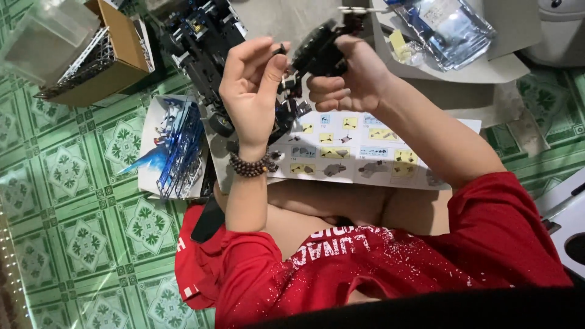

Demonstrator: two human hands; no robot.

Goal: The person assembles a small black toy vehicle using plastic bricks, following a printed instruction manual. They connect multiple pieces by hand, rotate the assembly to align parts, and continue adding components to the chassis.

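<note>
Above instruction sheet [359, 149] | hands: left [251, 91] pinches small black piece [281, 49]; right [347, 79] grips black assembly [320, 49]

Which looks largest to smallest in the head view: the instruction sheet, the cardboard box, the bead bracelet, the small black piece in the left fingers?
1. instruction sheet
2. cardboard box, partly cut off by the frame edge, so this rank is unsure
3. bead bracelet
4. small black piece, pinched by the left hand

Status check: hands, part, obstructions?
Left hand pinches small black piece. Right hand grips black assembly. Pieces apart. Nothing between them.
</note>
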